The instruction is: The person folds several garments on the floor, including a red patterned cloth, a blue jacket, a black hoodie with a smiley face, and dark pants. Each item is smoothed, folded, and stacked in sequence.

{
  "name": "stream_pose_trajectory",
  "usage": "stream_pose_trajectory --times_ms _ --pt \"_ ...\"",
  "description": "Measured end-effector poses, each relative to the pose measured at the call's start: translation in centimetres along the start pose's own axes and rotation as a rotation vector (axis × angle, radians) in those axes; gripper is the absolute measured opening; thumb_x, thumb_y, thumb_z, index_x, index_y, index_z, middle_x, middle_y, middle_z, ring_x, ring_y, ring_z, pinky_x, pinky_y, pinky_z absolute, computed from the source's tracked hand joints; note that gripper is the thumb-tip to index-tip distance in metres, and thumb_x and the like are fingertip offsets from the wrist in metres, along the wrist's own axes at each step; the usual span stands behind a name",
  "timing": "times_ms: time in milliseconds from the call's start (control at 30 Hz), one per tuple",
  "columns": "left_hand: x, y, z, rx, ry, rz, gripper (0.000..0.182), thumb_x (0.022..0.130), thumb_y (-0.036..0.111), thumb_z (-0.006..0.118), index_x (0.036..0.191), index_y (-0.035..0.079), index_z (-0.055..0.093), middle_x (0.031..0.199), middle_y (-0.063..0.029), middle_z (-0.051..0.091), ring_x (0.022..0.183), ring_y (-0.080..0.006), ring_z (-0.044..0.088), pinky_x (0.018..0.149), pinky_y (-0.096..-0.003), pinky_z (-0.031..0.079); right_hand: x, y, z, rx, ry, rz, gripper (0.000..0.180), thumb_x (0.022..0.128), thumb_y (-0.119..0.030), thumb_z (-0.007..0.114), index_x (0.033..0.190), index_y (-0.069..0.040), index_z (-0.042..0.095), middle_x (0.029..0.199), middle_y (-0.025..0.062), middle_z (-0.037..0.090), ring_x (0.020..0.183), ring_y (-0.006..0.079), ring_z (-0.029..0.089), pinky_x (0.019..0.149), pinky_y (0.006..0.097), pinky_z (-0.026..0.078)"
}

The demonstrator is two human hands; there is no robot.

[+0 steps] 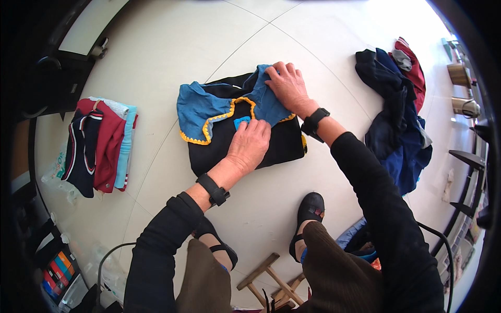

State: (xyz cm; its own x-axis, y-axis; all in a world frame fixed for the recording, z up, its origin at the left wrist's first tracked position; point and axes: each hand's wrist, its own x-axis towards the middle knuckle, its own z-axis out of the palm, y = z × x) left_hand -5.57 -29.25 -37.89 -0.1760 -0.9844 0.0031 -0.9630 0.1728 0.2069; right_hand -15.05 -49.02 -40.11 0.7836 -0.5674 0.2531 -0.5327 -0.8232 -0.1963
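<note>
On the pale floor before me lies a folded black garment [280, 143]. Its wide blue collar [203, 103] has a yellow scalloped trim and spreads to both sides of the neck opening. My left hand [248, 143] pinches the front of the neckline, beside a small bright blue label [242, 121] that bears writing. Over the far right part of the collar, my right hand [289, 86] grips the blue cloth with curled fingers. The fingertips of the right hand are partly hidden by the cloth.
A stack of folded clothes [111, 150] sits at left. Loose dark blue clothes [395, 117] and a red garment [417, 78] lie heaped at right. A wooden stool [274, 279] stands between my legs. More clothes [358, 240] lie beside my right leg. Black furniture [58, 82] borders the left side.
</note>
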Motion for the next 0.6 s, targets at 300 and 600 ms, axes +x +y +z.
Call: stream_pose_trajectory --times_ms 300,600 --pt "-4.5 -2.8 -4.1 -0.128 0.175 -0.103 0.055 0.081 0.007 0.075 0.133 0.007 0.058 0.13 -0.0129 0.059 0.123 -0.0309 0.055 0.105 -0.0433 0.043 -2.5 -3.8 1.7 0.056 -0.175 -0.172 0.021 0.09 -0.01 0.067 0.109 -0.009 0.06 0.105 0.0088 0.051 0.096 0.0257 0.052 0.085 0.0374 0.047" --pt "-6.8 -6.5 -2.9 -0.2 0.205 -0.495 0.03 0.078 0.007 0.076 0.106 0.011 0.068 0.104 -0.0045 0.063 0.102 -0.0267 0.06 0.085 -0.0399 0.047 -2.5 -3.7 2.5 0.081 -0.145 -0.197 0.022 0.091 -0.009 0.065 0.112 -0.009 0.059 0.108 0.0095 0.051 0.099 0.0282 0.052 0.088 0.039 0.048"
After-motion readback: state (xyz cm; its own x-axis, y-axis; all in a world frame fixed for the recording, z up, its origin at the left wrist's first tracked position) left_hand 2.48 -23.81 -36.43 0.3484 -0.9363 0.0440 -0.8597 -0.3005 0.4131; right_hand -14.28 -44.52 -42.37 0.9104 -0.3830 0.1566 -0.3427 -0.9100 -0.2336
